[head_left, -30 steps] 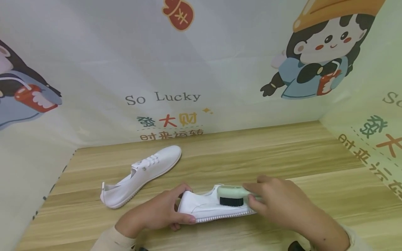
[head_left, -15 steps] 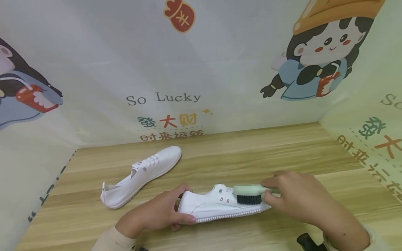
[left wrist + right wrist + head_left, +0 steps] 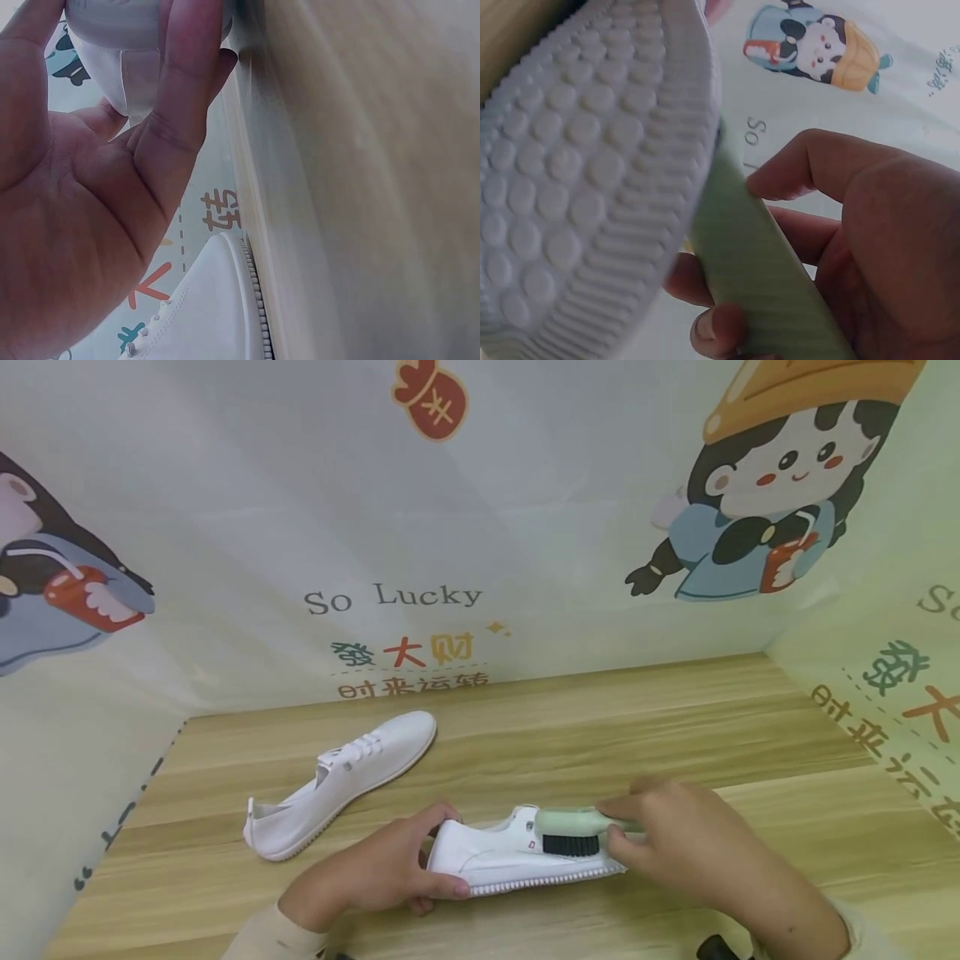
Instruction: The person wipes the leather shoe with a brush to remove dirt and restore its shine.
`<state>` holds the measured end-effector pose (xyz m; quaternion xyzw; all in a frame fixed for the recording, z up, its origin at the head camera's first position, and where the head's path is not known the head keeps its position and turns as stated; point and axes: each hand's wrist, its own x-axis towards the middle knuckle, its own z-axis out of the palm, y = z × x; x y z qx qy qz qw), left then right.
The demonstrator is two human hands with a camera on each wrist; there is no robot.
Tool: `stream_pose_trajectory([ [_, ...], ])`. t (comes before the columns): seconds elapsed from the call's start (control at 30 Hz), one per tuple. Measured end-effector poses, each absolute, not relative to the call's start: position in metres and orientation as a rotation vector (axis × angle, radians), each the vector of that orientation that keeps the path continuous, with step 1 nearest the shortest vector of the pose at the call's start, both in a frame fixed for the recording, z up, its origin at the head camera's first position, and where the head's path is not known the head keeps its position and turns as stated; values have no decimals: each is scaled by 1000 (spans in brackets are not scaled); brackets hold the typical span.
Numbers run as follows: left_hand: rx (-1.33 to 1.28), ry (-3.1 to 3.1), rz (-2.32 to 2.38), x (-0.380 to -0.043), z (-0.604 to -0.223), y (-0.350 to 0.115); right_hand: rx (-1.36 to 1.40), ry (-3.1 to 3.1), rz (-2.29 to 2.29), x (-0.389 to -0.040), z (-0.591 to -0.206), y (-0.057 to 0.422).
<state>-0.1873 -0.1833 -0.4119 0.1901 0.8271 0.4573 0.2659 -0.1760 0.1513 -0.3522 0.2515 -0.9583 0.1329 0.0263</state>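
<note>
A white shoe point(image 3: 487, 852) lies tilted in front of me, its side turned up and its toe to the right. My left hand point(image 3: 397, 864) grips it by the heel; the left wrist view shows fingers and thumb around the heel end. In my right hand point(image 3: 675, 839) is a brush point(image 3: 566, 822) with a pale green handle point(image 3: 757, 255). Its black bristles point(image 3: 570, 845) rest against the shoe's upper near the laces. The knobbed sole point(image 3: 562, 172) fills the left of the right wrist view. The shoe's toe is partly hidden behind the right hand.
A second white shoe point(image 3: 345, 785) stands upright at the back left on the wood-grain table point(image 3: 675, 727). Printed cloth walls point(image 3: 555, 610) enclose the back and both sides. A black object point(image 3: 716, 947) shows under the right forearm.
The brush in my right hand slid right toward the toe, then back left along the shoe's upper. My left hand has kept its grip on the heel.
</note>
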Motion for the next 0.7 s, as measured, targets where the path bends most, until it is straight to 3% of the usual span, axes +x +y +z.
stream_pose_trajectory([
  [0.7, 598, 2354, 1159, -187, -411, -185, 838, -2857, 392, -171, -358, 142],
])
